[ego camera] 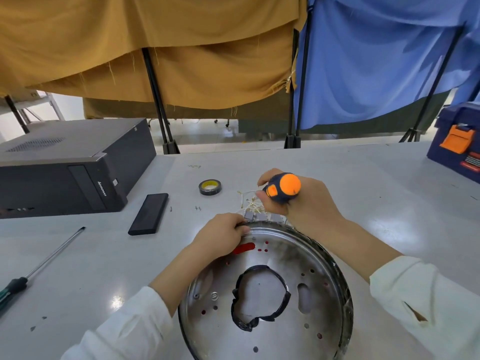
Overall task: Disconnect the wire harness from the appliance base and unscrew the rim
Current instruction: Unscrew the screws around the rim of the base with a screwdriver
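Right hand (293, 201) fist-grips screwdriver (283, 187), shaft pointing down at far rim (272, 226) of appliance base (298, 263); left hand (220, 233) pinches that rim just beside.

Your left hand (220, 235) grips the far rim of the round metal appliance base (265, 289), which lies flat, its centre hole edged in black tape. Just beyond that grip sits the wire harness (255, 207): pale wires and grey connectors, under your right hand (293, 201).
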Available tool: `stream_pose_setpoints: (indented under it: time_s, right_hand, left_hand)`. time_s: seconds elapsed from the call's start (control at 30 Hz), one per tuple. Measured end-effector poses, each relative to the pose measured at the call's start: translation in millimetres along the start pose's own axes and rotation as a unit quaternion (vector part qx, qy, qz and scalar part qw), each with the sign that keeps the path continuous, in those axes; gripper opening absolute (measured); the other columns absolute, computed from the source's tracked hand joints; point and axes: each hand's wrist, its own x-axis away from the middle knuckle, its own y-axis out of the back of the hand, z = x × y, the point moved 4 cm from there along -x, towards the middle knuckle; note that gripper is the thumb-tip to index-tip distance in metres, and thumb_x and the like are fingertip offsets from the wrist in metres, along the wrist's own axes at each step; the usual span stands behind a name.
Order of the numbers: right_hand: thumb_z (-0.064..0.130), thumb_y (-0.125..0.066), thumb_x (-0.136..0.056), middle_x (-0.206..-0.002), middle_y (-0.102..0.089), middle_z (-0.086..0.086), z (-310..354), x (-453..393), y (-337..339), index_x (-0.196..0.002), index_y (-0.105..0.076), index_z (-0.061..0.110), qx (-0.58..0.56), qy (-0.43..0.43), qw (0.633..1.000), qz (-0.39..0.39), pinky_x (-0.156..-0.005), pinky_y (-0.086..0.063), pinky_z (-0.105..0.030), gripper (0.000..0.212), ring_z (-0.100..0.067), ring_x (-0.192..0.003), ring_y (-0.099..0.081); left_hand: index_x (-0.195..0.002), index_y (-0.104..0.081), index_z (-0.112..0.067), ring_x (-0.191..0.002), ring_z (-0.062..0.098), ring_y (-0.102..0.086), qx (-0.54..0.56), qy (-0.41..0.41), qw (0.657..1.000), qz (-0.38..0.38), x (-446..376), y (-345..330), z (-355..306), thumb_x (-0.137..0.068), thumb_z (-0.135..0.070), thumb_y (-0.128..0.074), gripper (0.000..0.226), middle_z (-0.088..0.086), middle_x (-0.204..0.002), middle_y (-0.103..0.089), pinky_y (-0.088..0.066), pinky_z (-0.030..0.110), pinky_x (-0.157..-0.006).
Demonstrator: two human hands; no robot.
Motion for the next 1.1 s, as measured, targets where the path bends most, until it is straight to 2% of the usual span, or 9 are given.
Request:
stream_pose_setpoints:
  time_s: [0.13,0.27,0.37,0.47,0.53,0.63,0.73,0.83,1.1]
  right_hand:
    - [0.042,-0.059,-0.082,-0.078,-0.067,-0.004,6.6,0.6,0.8,-0.091,-0.061,0.014,-0.008,0.013,1.0,0.014,-0.066,-0.053,-0.045,0.03,-0.029,-0.073,-0.061]
    - [0.034,-0.064,-0.085,-0.075,-0.063,-0.02,6.7,-1.1,0.0,-0.084,-0.06,-0.001,-0.034,-0.005,0.999,0.037,-0.067,-0.049,-0.048,0.035,-0.039,-0.073,-0.058]
    - [0.035,-0.061,-0.085,-0.072,-0.059,-0.024,10.1,-3.5,3.3,-0.078,-0.057,-0.005,-0.041,-0.01,0.998,0.043,-0.064,-0.047,-0.048,0.041,-0.039,-0.071,-0.055]
    - [0.042,-0.055,-0.082,-0.07,-0.058,-0.023,17.8,-5.4,6.1,-0.075,-0.057,-0.005,-0.055,-0.001,0.997,0.048,-0.062,-0.046,-0.049,0.048,-0.038,-0.068,-0.055]
    - [0.047,-0.054,-0.079,-0.068,-0.059,-0.022,21.7,-6.8,8.5,-0.072,-0.057,-0.005,-0.066,0.006,0.997,0.045,-0.061,-0.046,-0.049,0.052,-0.038,-0.066,-0.055]
    - [0.051,-0.049,-0.077,-0.064,-0.055,-0.023,27.3,-9.2,12.6,-0.068,-0.054,-0.005,-0.07,0.024,0.997,0.033,-0.057,-0.045,-0.048,0.057,-0.038,-0.061,-0.054]
    - [0.051,-0.048,-0.079,-0.058,-0.052,-0.018,31.9,-9.5,13.9,-0.063,-0.051,0.002,-0.065,0.028,0.997,0.032,-0.055,-0.044,-0.047,0.051,-0.034,-0.057,-0.051]
    - [0.048,-0.051,-0.08,-0.047,-0.037,0.001,34.3,-9.5,13.4,-0.053,-0.033,0.025,-0.039,0.027,0.998,0.029,-0.049,-0.038,-0.04,0.04,-0.02,-0.049,-0.039]
    - [0.047,-0.051,-0.082,-0.044,-0.028,0.006,19.5,-9.1,6.9,-0.055,-0.024,0.03,-0.003,-0.017,0.999,0.027,-0.047,-0.026,-0.028,0.042,-0.014,-0.045,-0.032]
  left_hand:
    - [-0.062,-0.045,-0.027,-0.075,0.019,-0.049,-0.001,0.001,1.0,0.01,-1.4,-0.8,-0.1,-0.093,-0.027,-0.052,0.032,-0.006,-0.068,-0.05,-0.031,0.025,-0.059]
    - [-0.059,-0.044,-0.029,-0.072,0.017,-0.048,-0.009,0.004,1.0,0.019,-4.6,-1.6,0.7,-0.093,-0.028,-0.052,0.035,-0.011,-0.065,-0.048,-0.03,0.022,-0.055]
    - [-0.065,-0.047,-0.028,-0.074,0.017,-0.049,-0.009,0.006,1.0,0.026,-6.2,-2.0,1.8,-0.093,-0.029,-0.053,0.029,-0.01,-0.066,-0.048,-0.031,0.023,-0.056]
    - [-0.083,-0.058,-0.022,-0.079,0.017,-0.051,-0.024,0.01,0.999,0.028,-7.6,1.0,3.3,-0.091,-0.035,-0.056,0.015,-0.004,-0.078,-0.054,-0.036,0.026,-0.065]
    - [-0.093,-0.064,-0.019,-0.084,0.018,-0.055,-0.037,0.019,0.999,0.031,-7.8,3.5,5.9,-0.089,-0.038,-0.057,0.021,-0.002,-0.084,-0.058,-0.041,0.028,-0.071]
    - [-0.083,-0.059,-0.022,-0.08,0.018,-0.054,-0.039,0.023,0.998,0.044,-6.7,3.8,8.2,-0.09,-0.037,-0.056,0.017,-0.003,-0.078,-0.056,-0.039,0.027,-0.067]
    - [-0.067,-0.048,-0.026,-0.075,0.018,-0.051,-0.026,0.018,0.998,0.046,-5.1,0.7,7.6,-0.092,-0.034,-0.054,0.027,-0.006,-0.069,-0.051,-0.035,0.028,-0.063]
    - [-0.07,-0.049,-0.023,-0.078,0.02,-0.052,-0.02,0.013,0.999,0.045,-3.9,-2.8,6.9,-0.093,-0.03,-0.052,0.025,-0.001,-0.075,-0.054,-0.039,0.029,-0.067]
    - [-0.074,-0.047,-0.026,-0.076,0.017,-0.05,-0.016,0.006,1.0,0.013,-3.4,-5.2,9.3,-0.091,-0.026,-0.056,0.019,-0.007,-0.072,-0.049,-0.033,0.026,-0.063]
